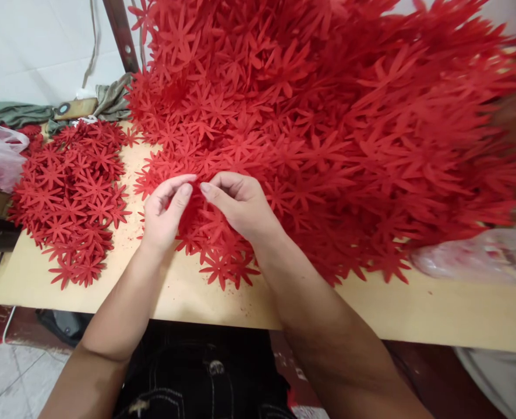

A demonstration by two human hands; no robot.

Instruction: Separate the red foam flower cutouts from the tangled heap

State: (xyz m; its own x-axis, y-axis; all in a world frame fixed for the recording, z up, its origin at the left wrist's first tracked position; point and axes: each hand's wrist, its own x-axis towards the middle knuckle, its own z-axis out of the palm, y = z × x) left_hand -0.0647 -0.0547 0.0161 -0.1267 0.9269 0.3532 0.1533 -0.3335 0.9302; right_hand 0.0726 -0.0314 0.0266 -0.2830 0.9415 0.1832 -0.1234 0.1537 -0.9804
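A large heap of red flower-shaped pieces (310, 134) covers the middle and right of the pale wooden table (188, 297). At the heap's front left edge, my left hand (166, 206) has its thumb and forefinger pinched together on a red piece whose outline blends into the heap. Just to its right, my right hand (236, 201) is also pinched, its thumb tip close to the left fingertips, at the same red material. What lies exactly between the fingertips is too small to tell. A smaller pile of red flower pieces (74, 192) lies on the left.
A white plastic bag (0, 151) and dark boxes stand at the left edge. Behind the smaller pile lie green cloth (113, 96) and a wooden block (77, 109). A metal post (122, 35) rises at the back. Clear plastic (476, 256) lies at the right.
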